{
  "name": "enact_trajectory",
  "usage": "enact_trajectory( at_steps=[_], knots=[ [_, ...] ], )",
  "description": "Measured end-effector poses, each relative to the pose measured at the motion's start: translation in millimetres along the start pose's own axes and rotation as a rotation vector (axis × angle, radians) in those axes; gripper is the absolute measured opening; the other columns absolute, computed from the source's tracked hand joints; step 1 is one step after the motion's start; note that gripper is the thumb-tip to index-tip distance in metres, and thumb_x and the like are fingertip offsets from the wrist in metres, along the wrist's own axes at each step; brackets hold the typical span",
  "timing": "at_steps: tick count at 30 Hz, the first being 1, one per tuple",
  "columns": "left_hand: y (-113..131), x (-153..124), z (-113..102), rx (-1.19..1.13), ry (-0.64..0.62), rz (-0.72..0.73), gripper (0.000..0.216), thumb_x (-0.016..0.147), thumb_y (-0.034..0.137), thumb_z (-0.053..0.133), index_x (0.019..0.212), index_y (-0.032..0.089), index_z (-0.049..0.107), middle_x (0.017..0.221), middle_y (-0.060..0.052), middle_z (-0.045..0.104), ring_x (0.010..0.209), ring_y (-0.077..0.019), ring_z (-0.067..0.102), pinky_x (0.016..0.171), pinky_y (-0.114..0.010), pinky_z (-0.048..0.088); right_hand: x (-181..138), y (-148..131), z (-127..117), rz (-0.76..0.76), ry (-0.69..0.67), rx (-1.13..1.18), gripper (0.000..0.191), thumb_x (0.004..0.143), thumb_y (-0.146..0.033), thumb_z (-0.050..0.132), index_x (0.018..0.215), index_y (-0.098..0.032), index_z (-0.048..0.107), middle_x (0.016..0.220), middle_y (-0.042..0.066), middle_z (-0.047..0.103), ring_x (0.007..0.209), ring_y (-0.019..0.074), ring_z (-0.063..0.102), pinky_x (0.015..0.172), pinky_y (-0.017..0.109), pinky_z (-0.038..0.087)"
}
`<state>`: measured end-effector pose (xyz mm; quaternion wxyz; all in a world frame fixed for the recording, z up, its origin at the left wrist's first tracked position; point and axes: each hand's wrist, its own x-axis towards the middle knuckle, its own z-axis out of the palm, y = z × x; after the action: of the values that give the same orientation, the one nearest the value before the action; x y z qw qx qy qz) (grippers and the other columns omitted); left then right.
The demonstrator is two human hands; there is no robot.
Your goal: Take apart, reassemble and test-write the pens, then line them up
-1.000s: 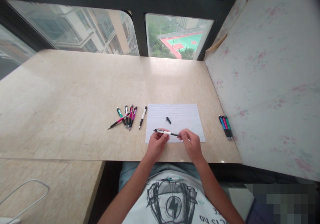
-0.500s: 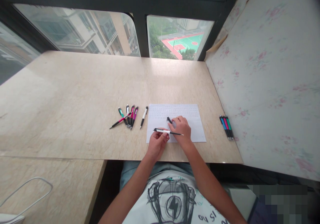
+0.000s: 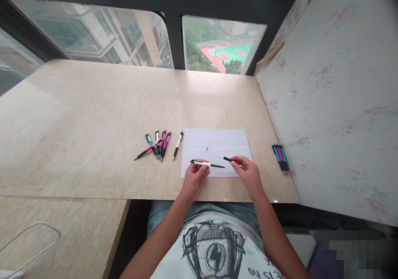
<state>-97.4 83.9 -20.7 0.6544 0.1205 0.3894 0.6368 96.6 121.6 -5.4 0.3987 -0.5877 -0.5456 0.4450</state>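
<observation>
My left hand (image 3: 195, 178) is closed around the white barrel of a pen (image 3: 205, 163), whose thin black front end points right. Between the fingertips of my right hand (image 3: 247, 172) is a short black pen grip (image 3: 227, 159), apart from the pen and just beyond its point. A tiny metallic piece (image 3: 207, 148), perhaps a pen tip, lies on the sheet of paper (image 3: 192, 140) beneath both hands. Rows of faint writing cover the paper's upper part.
Left of the paper lies a white-and-black pen (image 3: 178, 145). Farther left is a loose cluster of coloured pens (image 3: 163, 145), one across the others. Several more pens (image 3: 280, 158) lie side by side near the right wall. A white cable (image 3: 46, 224) loops at lower left.
My right hand has lifted the black grip off the paper and moved right with it. The tiny metallic piece now shows on the sheet. My left hand still holds the pen.
</observation>
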Motion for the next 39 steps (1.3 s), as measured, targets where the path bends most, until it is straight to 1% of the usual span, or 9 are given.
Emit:
enact_trajectory(
  at_steps=[3, 7, 11, 20, 26, 30, 39],
  knots=[
    [-1, 1, -1, 0.004, -0.003, -0.002, 0.025, 0.070, 0.023, 0.085, 0.089, 0.016, 0.071, 0.086, -0.003, 0.068, 0.067, -0.0072, 0.057, 0.065, -0.022, 0.045, -16, -5, -16, -0.014, -0.006, 0.036, 0.021, 0.083, -0.037, 0.070, 0.095, -0.020, 0.072, 0.094, 0.008, 0.072, 0.086, 0.0220, 0.067, 0.070, 0.031, 0.055],
    [-1, 1, -1, 0.011, -0.004, 0.003, 0.025, 0.071, 0.023, 0.085, 0.090, 0.016, 0.072, 0.087, -0.003, 0.068, 0.067, -0.0074, 0.057, 0.065, -0.022, 0.045, -26, -13, -23, -0.103, -0.014, 0.000, 0.015, 0.086, -0.032, 0.068, 0.095, -0.021, 0.071, 0.094, 0.007, 0.071, 0.085, 0.0203, 0.066, 0.071, 0.031, 0.055],
    [0, 0, 0, 0.005, -0.004, 0.002, 0.024, 0.071, 0.023, 0.084, 0.091, 0.016, 0.072, 0.087, -0.003, 0.068, 0.067, -0.0077, 0.057, 0.065, -0.022, 0.045, -27, -18, -21, -0.179, -0.012, -0.046, 0.011, 0.088, -0.029, 0.065, 0.094, -0.021, 0.070, 0.093, 0.007, 0.070, 0.088, 0.0207, 0.065, 0.070, 0.031, 0.055],
    [0, 0, 0, 0.005, -0.002, -0.004, 0.024, 0.071, 0.023, 0.085, 0.090, 0.016, 0.072, 0.087, -0.003, 0.068, 0.067, -0.0074, 0.057, 0.065, -0.022, 0.045, -27, -22, -18, -0.237, -0.001, -0.099, 0.010, 0.089, -0.028, 0.062, 0.094, -0.022, 0.069, 0.091, 0.006, 0.070, 0.086, 0.0207, 0.066, 0.068, 0.031, 0.055],
    [0, 0, 1, 0.010, 0.001, 0.004, 0.024, 0.071, 0.023, 0.084, 0.090, 0.016, 0.071, 0.088, -0.003, 0.068, 0.068, -0.0069, 0.057, 0.066, -0.021, 0.045, -29, -31, -8, -0.288, -0.009, -0.171, 0.008, 0.088, -0.025, 0.061, 0.092, -0.022, 0.067, 0.086, 0.004, 0.068, 0.076, 0.0180, 0.064, 0.065, 0.030, 0.054],
    [1, 0, 1, 0.012, -0.006, 0.008, 0.024, 0.073, 0.023, 0.084, 0.091, 0.016, 0.071, 0.087, -0.003, 0.068, 0.067, -0.0069, 0.057, 0.065, -0.021, 0.044, -27, -34, -4, -0.292, 0.013, -0.188, 0.009, 0.089, -0.027, 0.059, 0.092, -0.023, 0.067, 0.086, 0.005, 0.068, 0.076, 0.0190, 0.064, 0.064, 0.031, 0.055],
    [0, 1, 1, 0.003, -0.006, 0.012, 0.025, 0.070, 0.023, 0.085, 0.090, 0.016, 0.071, 0.084, -0.002, 0.068, 0.067, -0.0075, 0.057, 0.064, -0.022, 0.044, -25, -35, -4, -0.305, 0.024, -0.197, 0.009, 0.089, -0.026, 0.060, 0.093, -0.022, 0.067, 0.087, 0.004, 0.068, 0.076, 0.0182, 0.064, 0.064, 0.030, 0.054]
  ],
)
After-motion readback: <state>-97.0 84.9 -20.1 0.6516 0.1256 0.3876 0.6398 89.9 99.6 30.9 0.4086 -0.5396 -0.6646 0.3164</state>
